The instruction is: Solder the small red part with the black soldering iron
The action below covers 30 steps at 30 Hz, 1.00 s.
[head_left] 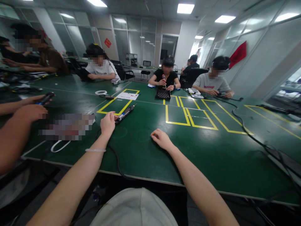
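My left hand (108,124) is closed, its fingers curled at the rear end of a dark electric screwdriver (125,114). The tool slants away to the right, its pointed tip at the far end. Part of its back end is hidden by my fingers. A black cable (115,155) runs from under my left wrist toward the table's near edge. To the right, my right hand (162,140) rests on the green table (141,157) with its fingers loosely curled in. Nothing shows in it, and it is apart from the screwdriver.
Yellow tape outlines (178,124) mark the tabletop. A white sheet (128,96) and a roll of white tape (101,93) lie ahead. At left, another person's hand (45,99) holds a dark tool. Across the table, a person works over a black tray (162,94). A cable (240,117) crosses the right side.
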Tool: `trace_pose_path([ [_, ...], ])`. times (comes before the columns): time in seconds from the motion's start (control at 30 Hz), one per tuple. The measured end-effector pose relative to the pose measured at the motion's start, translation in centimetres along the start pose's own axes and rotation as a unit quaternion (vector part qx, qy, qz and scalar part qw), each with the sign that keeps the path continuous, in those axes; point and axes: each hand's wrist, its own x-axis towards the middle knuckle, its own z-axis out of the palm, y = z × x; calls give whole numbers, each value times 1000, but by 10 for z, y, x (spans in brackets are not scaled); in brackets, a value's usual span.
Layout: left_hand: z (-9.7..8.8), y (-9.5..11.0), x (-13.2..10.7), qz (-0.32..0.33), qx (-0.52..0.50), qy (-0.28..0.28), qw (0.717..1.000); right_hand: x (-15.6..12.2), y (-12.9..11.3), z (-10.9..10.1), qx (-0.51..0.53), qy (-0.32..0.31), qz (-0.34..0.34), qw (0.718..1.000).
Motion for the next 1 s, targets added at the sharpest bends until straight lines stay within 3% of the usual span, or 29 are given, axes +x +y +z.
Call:
trace_pose_path([
  [0.07,2,9,-5,52,-78,-41,995,1,1,1,16,6,0,1000],
  [0.17,12,36,-19,105,-153,-161,969,2,4,3,70,21,5,997],
  [0.33,24,93,-54,226,-164,-370,886,5,9,6,264,16,68,962],
  [0.47,31,114,-76,262,-173,-469,825,5,9,8,320,4,74,945],
  [0.63,36,108,-86,254,-190,-480,818,5,8,7,336,-17,68,939],
  [0.9,35,101,-84,240,-248,-456,820,6,11,8,382,1,95,919],
  [1.0,36,102,-85,253,-204,-436,839,6,12,10,371,12,93,924],
])
